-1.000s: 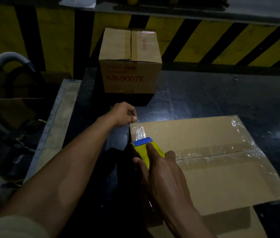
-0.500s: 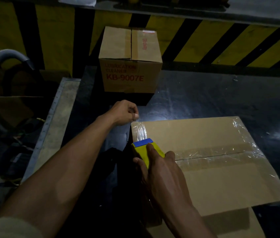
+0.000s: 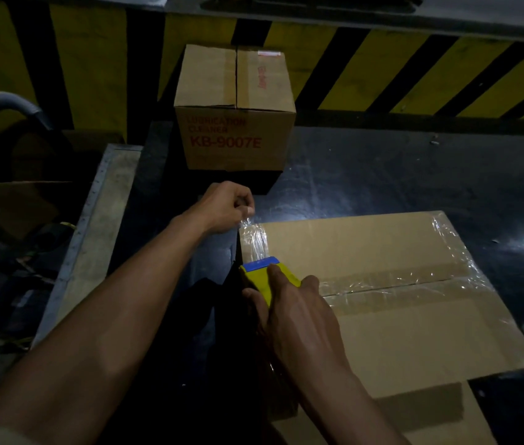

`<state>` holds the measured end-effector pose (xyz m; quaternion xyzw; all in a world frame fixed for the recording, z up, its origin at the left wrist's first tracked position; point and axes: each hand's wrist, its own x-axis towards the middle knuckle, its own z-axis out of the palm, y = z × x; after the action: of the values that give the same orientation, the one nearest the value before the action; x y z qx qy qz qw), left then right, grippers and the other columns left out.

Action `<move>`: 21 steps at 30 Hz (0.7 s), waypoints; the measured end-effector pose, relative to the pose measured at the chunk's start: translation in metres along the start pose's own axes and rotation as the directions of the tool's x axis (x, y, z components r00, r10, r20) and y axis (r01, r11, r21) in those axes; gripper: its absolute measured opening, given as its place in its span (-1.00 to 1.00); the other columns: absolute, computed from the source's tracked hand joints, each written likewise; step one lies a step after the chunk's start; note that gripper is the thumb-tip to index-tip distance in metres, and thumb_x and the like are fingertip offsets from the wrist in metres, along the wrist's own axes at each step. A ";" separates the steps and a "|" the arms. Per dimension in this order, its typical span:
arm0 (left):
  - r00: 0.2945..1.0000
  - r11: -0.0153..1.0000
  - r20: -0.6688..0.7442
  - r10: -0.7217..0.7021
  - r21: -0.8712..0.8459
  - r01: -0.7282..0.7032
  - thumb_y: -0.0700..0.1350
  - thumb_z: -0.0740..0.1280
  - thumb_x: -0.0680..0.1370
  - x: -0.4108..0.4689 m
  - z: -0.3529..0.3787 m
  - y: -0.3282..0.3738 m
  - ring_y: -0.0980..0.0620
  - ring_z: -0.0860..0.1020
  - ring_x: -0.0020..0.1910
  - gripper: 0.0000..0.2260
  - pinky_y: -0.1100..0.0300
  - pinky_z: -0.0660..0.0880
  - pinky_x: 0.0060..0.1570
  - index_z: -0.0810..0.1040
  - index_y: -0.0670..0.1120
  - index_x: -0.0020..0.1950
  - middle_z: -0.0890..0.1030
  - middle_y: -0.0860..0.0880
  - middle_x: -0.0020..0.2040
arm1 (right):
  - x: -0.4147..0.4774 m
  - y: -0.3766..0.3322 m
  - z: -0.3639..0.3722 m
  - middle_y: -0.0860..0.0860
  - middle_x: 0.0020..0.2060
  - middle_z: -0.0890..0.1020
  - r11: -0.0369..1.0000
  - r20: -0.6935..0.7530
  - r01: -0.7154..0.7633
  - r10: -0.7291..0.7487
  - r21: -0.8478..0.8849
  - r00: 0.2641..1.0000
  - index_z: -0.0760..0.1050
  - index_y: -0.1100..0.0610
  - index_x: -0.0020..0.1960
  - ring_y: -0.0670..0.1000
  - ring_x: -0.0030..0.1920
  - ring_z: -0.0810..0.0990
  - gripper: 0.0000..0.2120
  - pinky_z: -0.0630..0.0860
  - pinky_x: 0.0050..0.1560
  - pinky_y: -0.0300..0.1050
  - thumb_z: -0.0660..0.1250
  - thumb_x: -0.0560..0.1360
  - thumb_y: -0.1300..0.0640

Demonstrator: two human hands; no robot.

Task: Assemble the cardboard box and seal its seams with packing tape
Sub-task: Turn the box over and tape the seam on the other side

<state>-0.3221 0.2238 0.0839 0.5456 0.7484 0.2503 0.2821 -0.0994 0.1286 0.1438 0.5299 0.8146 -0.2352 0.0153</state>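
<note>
Your right hand is clenched around the yellow tape dispenser, index finger laid along its top, the blue blade end pointing away from you. The dispenser sits on the near-left corner of the cardboard box, so the box top spreads out to the right of your grip and beyond it.

Your left hand is closed in a pinch on the free end of the clear packing tape, just past the box's far-left corner. From that pinch the tape runs back toward you along the left edge of the box and meets the dispenser's blue end; the strip lies between your two hands.

To the right of your right hand, a taped centre seam crosses the box top, and more tape covers the far right edge.

Well beyond your left hand stands a second box printed KB-9007E, closed and apart from the one you hold. Both rest on a dark glossy floor.
</note>
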 end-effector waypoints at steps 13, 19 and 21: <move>1.000 1.000 0.021 0.010 0.015 -0.011 -0.11 0.46 0.50 0.007 -0.004 0.005 0.15 0.59 -0.21 -0.87 0.27 0.42 -0.28 0.62 0.07 -0.22 0.65 0.07 -0.23 | -0.001 0.000 0.005 0.05 -0.04 0.25 1.000 -0.015 -0.012 0.012 0.003 1.000 0.21 -0.04 0.49 0.20 0.01 0.55 -0.43 0.32 -0.19 -0.06 0.06 0.59 -0.30; 0.997 0.998 0.051 -0.059 -0.002 0.060 -0.12 0.50 0.47 0.016 0.009 -0.007 -0.03 0.67 -0.17 -0.87 0.03 0.63 -0.17 0.64 0.03 -0.25 0.69 -0.01 -0.24 | 0.002 0.000 0.004 0.11 0.08 0.38 1.000 -0.003 -0.021 0.021 0.019 1.000 0.20 -0.04 0.50 0.21 0.01 0.55 -0.43 0.33 -0.18 -0.06 0.06 0.59 -0.30; 0.994 0.996 0.070 -0.079 -0.030 0.081 -0.11 0.52 0.47 0.017 0.013 -0.014 0.00 0.67 -0.20 -0.88 0.08 0.62 -0.18 0.65 0.02 -0.25 0.70 -0.01 -0.24 | 0.003 0.000 0.005 0.11 0.08 0.38 1.000 -0.006 -0.019 0.020 0.016 1.000 0.20 -0.04 0.50 0.21 0.01 0.55 -0.43 0.34 -0.18 -0.06 0.06 0.59 -0.30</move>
<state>-0.3267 0.2375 0.0629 0.5188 0.7553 0.2324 0.3262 -0.1021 0.1289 0.1386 0.5387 0.8076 -0.2399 0.0107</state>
